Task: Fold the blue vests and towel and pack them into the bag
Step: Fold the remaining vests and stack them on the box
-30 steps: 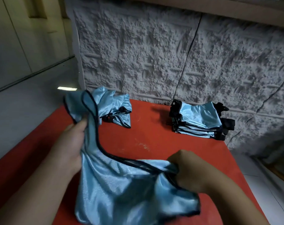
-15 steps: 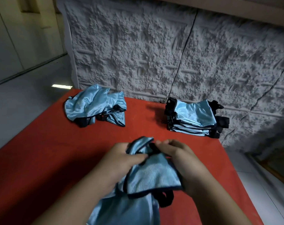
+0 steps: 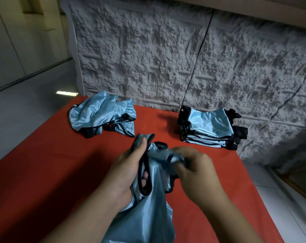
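Observation:
A shiny light-blue vest with black trim (image 3: 148, 213) hangs over the red table between both hands. My left hand (image 3: 126, 171) grips one shoulder strap, thumb up along the fabric, fingers showing through the armhole. My right hand (image 3: 194, 171) pinches the other strap end, bunched under its curled fingers. A crumpled heap of unfolded blue vests (image 3: 103, 116) lies at the back left. A neat stack of folded vests (image 3: 210, 128) sits at the back right by the wall. No bag or towel is in view.
The red table (image 3: 43, 181) runs to a textured grey wall (image 3: 166, 58) behind. White tiled floor (image 3: 288, 199) lies beyond the table's right edge, and pale floor (image 3: 26, 106) to the left.
A second ago the vest was spread wide between my hands. Both hands have come together at the table's middle, bringing the two straps close, and the vest now hangs gathered below them.

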### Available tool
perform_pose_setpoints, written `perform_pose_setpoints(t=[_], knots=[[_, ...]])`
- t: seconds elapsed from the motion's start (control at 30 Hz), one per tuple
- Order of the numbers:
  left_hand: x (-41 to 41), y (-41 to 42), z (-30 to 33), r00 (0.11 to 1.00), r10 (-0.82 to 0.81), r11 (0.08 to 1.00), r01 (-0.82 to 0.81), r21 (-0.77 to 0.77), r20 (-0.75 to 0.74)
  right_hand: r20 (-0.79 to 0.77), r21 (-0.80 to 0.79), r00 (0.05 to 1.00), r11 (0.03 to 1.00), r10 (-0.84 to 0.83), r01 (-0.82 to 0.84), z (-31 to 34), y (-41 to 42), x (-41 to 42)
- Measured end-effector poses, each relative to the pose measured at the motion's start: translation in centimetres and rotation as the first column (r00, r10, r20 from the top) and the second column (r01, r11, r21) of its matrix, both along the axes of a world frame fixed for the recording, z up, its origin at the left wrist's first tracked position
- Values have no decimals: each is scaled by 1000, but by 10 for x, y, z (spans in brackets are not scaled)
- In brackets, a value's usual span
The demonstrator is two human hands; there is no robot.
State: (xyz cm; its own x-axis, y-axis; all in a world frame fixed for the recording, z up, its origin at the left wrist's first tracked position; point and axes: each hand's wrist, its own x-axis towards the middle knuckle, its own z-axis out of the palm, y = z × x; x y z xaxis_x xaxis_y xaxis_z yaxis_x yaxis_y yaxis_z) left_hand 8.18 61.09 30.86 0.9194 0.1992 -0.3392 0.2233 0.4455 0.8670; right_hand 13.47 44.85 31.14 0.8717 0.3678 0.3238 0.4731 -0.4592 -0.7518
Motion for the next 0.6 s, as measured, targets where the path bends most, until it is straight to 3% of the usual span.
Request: perform_pose_setpoints(t=[0.07, 0.2, 0.4, 0.6], knots=[[2, 3, 1, 1000, 22, 999, -22, -32, 2, -115, 176, 988, 977, -104, 123, 5, -2, 2], [9, 13, -4, 971, 225, 974, -225, -7, 85, -303, 476, 927, 807, -222, 349, 12, -13, 11], [-1, 25, 11, 967, 206, 974, -217, 63, 150, -346, 526, 895, 732, -281, 433, 38, -20, 14], [-35, 27, 58, 953, 101, 983, -140, 120, 284, -272, 502, 946, 812, -178, 297, 110, -37, -20]])
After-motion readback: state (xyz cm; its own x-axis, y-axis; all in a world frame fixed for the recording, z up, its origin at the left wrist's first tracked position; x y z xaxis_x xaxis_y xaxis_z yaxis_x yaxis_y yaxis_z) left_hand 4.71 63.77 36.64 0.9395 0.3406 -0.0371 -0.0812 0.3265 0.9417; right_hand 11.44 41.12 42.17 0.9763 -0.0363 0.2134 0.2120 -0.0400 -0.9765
